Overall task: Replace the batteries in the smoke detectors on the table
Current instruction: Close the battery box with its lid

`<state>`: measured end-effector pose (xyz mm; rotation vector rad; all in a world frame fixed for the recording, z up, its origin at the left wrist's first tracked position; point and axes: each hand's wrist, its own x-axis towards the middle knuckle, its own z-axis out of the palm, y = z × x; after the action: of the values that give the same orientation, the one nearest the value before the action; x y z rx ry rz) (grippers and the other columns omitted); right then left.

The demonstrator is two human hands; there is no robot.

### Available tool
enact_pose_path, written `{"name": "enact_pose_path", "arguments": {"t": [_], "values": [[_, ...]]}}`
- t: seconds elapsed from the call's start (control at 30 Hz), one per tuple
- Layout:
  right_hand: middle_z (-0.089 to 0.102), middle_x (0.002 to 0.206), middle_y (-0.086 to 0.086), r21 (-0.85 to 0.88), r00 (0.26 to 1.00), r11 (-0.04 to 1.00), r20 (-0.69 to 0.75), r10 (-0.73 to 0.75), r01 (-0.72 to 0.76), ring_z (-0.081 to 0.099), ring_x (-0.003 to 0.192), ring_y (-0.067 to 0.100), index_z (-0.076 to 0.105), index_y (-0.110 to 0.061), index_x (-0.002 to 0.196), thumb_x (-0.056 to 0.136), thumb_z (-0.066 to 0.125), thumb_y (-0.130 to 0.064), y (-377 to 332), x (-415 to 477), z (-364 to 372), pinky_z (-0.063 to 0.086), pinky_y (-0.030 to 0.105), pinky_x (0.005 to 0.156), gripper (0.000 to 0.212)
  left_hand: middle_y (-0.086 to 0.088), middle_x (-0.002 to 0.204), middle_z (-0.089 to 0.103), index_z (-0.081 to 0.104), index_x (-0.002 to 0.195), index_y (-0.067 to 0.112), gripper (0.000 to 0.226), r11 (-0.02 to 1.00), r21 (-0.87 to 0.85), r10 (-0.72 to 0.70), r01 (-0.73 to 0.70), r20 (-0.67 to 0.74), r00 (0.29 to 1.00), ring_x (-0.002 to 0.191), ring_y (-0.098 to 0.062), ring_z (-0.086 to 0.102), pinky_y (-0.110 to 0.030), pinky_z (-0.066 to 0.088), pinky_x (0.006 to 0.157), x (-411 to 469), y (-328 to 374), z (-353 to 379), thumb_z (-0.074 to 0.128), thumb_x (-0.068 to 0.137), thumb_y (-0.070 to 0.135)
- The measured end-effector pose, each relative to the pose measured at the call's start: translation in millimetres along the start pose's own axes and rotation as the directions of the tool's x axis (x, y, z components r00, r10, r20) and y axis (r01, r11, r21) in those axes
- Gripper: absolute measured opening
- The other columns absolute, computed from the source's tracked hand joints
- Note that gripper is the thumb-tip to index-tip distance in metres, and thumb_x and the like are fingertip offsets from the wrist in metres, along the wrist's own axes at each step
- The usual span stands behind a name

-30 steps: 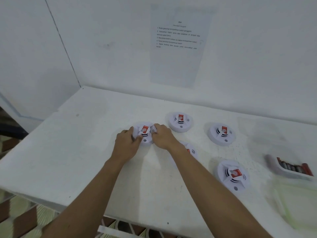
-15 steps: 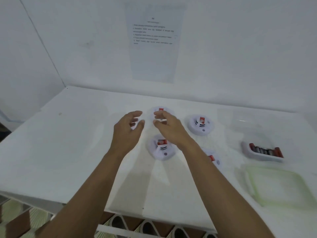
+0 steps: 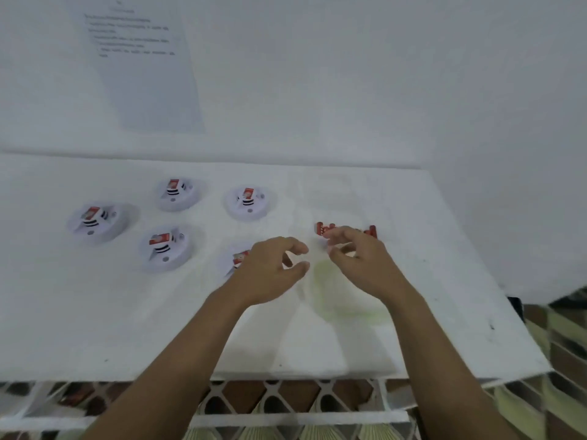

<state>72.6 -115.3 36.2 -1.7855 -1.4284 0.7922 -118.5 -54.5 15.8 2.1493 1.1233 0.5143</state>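
Several white round smoke detectors lie on the white table [image 3: 95, 312], each with a red battery showing: one at the far left [image 3: 97, 222], one behind it [image 3: 178, 193], one in the middle [image 3: 166, 250], one further right [image 3: 248, 203]. A fifth detector [image 3: 236, 260] is half hidden under my left hand [image 3: 270, 271]. My right hand [image 3: 359, 262] hovers in front of a tray of red-tipped batteries [image 3: 320, 229], which it partly covers. Both hands have loosely curved fingers and hold nothing.
A pale green transparent lid or box [image 3: 336, 296] lies under and between my hands. A printed sheet [image 3: 139, 58] hangs on the wall behind. The table's front edge runs near my forearms, with a lattice frame below it.
My view has swung to the right. Both hands let go of the left detector and moved right across the table, to the battery tray and the green lid.
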Motion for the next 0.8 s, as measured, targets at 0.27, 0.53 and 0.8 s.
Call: {"name": "enact_pose_path", "arguments": {"t": [0.27, 0.53, 0.8], "values": [[0.053, 0.14, -0.001, -0.416, 0.978, 0.897, -0.194, 0.074, -0.151, 0.039, 0.132, 0.026, 0.057, -0.026, 0.136, 0.095, 0.057, -0.021, 85.9, -25.4, -31.3, 0.031, 0.039, 0.104, 0.042, -0.005, 0.135, 0.039, 0.046, 0.136, 0.016, 0.052, 0.962, 0.13, -0.236, 0.242, -0.063, 0.97, 0.114, -0.023, 0.053, -0.029, 0.04, 0.091, 7.9, 19.4, 71.4, 0.061, 0.093, 0.04], [0.056, 0.143, 0.003, -0.49, 0.979, 0.858, -0.196, 0.06, -0.151, 0.045, 0.131, 0.031, 0.055, -0.018, 0.141, 0.104, 0.046, -0.031, 114.1, -35.1, -44.1, 0.037, 0.043, 0.103, 0.041, -0.019, 0.12, 0.056, 0.067, 0.113, -0.002, 0.029, 0.954, 0.245, -0.114, 0.176, -0.246, 0.962, 0.106, -0.036, 0.055, -0.041, 0.046, 0.09, -2.7, 17.7, 82.2, 0.059, 0.095, 0.02], [0.068, 0.105, -0.006, -0.37, 0.911, 0.928, -0.392, -0.125, -0.032, 0.063, 0.087, 0.019, 0.072, -0.023, 0.115, 0.091, 0.064, -0.031, 100.0, -43.2, -53.6, 0.035, 0.029, 0.076, 0.027, -0.001, 0.092, 0.066, 0.06, 0.13, 0.013, 0.036, 0.981, 0.143, -0.051, 0.127, -0.448, 0.893, 0.083, -0.019, 0.059, -0.033, 0.047, 0.079, -7.1, 32.9, 69.7, 0.056, 0.096, 0.026]]}}
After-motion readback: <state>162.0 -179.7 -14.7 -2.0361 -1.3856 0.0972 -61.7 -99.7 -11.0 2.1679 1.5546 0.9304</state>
